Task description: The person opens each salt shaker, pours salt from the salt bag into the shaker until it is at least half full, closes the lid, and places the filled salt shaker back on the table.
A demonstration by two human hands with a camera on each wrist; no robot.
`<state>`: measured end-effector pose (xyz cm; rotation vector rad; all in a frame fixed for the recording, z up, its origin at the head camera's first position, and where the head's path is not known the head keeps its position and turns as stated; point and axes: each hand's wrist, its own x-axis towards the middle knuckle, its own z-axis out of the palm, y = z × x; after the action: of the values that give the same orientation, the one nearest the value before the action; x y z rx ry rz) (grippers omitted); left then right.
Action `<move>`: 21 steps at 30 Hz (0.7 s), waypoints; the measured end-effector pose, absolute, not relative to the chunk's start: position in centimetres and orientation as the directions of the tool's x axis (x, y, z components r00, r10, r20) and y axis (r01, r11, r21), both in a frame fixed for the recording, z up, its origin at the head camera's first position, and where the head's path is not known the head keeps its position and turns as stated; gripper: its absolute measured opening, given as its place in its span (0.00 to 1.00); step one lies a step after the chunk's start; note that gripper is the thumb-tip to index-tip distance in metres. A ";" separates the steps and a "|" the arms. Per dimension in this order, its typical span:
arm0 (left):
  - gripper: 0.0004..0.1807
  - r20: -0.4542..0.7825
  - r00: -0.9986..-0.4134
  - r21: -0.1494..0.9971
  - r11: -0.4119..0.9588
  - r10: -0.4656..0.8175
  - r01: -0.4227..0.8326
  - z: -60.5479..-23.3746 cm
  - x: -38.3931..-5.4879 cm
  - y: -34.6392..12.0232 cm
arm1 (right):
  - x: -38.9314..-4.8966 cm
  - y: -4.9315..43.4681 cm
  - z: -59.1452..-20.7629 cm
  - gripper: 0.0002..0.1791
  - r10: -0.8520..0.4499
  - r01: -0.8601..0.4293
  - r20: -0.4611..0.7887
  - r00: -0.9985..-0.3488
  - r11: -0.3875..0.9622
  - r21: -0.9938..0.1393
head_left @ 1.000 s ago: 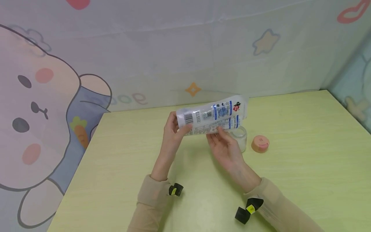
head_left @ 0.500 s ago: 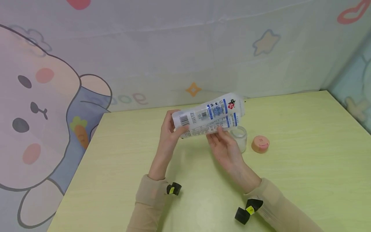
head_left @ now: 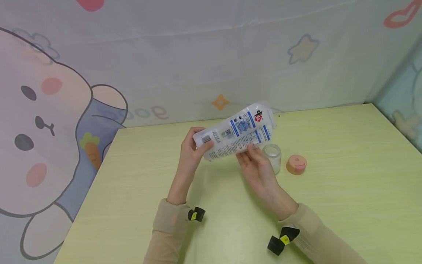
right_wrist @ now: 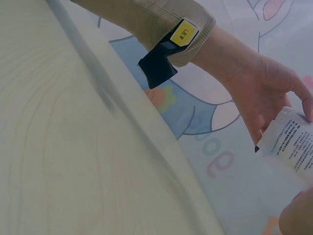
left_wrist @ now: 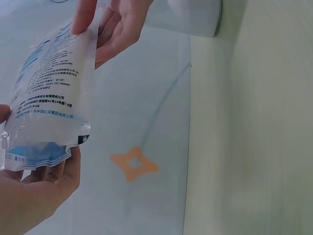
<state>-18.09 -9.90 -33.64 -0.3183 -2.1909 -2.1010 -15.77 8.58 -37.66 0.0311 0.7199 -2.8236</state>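
A white plastic salt bag (head_left: 235, 134) with blue and black print is held tilted above the table, its right end higher. My left hand (head_left: 194, 150) grips its lower left end, thumb on the printed face and fingers behind. Along the bottom edge my right hand (head_left: 258, 170) pinches the bag, thumb in front; the left wrist view shows its fingers (left_wrist: 115, 41) on the far side. Just behind the right hand stands an uncapped glass jar (head_left: 273, 157), partly covered by hand and bag. A round pink-orange lid (head_left: 296, 164) lies to the jar's right.
All of this is over a pale yellow-green table (head_left: 346, 183). Behind its back edge hangs a printed cloth (head_left: 184, 55) with a cartoon bear at the left. Black wrist cameras (head_left: 283, 240) sit on both sleeves.
The salt bag has tilted further, its left end dropping and its right end rising. My left hand has moved slightly left and down with it. The right hand, jar and lid stay nearly still.
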 end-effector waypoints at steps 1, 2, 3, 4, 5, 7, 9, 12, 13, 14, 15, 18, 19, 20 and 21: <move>0.16 0.204 -0.975 0.978 0.034 0.089 0.208 -33.6 -18.1 -9.9 | -15.7 8.6 -37.6 0.15 -0.210 0.217 -0.069 -0.975 -0.852 -0.477; 0.16 0.203 -0.975 0.978 0.032 0.089 0.206 -33.6 -18.1 -10.0 | -15.7 8.6 -37.6 0.16 -0.207 0.210 -0.059 -0.977 -0.852 -0.480; 0.15 0.201 -0.975 0.978 0.032 0.090 0.205 -33.7 -18.1 -10.0 | -15.7 8.7 -37.6 0.16 -0.205 0.203 -0.050 -0.978 -0.853 -0.481; 0.14 0.197 -0.976 0.979 0.031 0.090 0.201 -33.7 -18.2 -10.0 | -15.6 8.7 -37.6 0.16 -0.202 0.197 -0.043 -0.978 -0.851 -0.488; 0.13 0.193 -0.977 0.980 0.029 0.088 0.197 -33.7 -18.2 -10.0 | -15.6 8.7 -37.5 0.16 -0.199 0.192 -0.038 -0.979 -0.848 -0.494; 0.11 0.188 -0.979 0.981 0.023 0.083 0.190 -33.7 -18.2 -10.1 | -15.6 8.7 -37.5 0.16 -0.194 0.183 -0.030 -0.980 -0.847 -0.500; 0.11 0.187 -0.979 0.981 0.026 0.082 0.190 -33.8 -18.2 -10.1 | -15.6 8.7 -37.4 0.16 -0.189 0.179 -0.031 -0.982 -0.848 -0.498; 0.11 0.185 -0.980 0.982 0.028 0.075 0.187 -33.8 -18.3 -10.2 | -15.7 8.7 -37.2 0.15 -0.185 0.180 -0.039 -0.982 -0.853 -0.489; 0.11 0.184 -0.980 0.982 0.026 0.073 0.186 -33.8 -18.2 -10.2 | -15.7 8.7 -37.2 0.15 -0.183 0.180 -0.043 -0.982 -0.855 -0.486; 0.11 0.183 -0.981 0.982 0.028 0.071 0.186 -33.8 -18.2 -10.2 | -15.7 8.7 -37.2 0.15 -0.181 0.179 -0.043 -0.983 -0.855 -0.487; 0.10 0.184 -0.981 0.982 0.024 0.067 0.186 -33.7 -18.2 -10.2 | -15.7 8.7 -37.1 0.15 -0.179 0.177 -0.044 -0.983 -0.854 -0.489; 0.11 0.191 -0.980 0.981 0.015 0.047 0.192 -33.7 -18.2 -10.2 | -15.7 8.6 -37.1 0.14 -0.176 0.176 -0.047 -0.983 -0.849 -0.498; 0.11 0.201 -0.979 0.979 0.014 0.039 0.201 -33.7 -18.2 -10.2 | -15.7 8.6 -37.1 0.14 -0.175 0.176 -0.049 -0.983 -0.846 -0.503; 0.11 0.211 -0.977 0.977 0.014 0.029 0.211 -33.7 -18.2 -10.2 | -15.7 8.6 -37.1 0.14 -0.175 0.176 -0.052 -0.983 -0.843 -0.508; 0.10 0.224 -0.974 0.974 0.011 0.019 0.224 -33.7 -18.2 -10.2 | -15.7 8.6 -37.1 0.13 -0.174 0.178 -0.056 -0.983 -0.843 -0.507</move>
<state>-18.16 -10.19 -33.72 -0.2580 -2.1233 -2.0950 -15.70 8.60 -37.10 0.0118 0.7863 -2.8518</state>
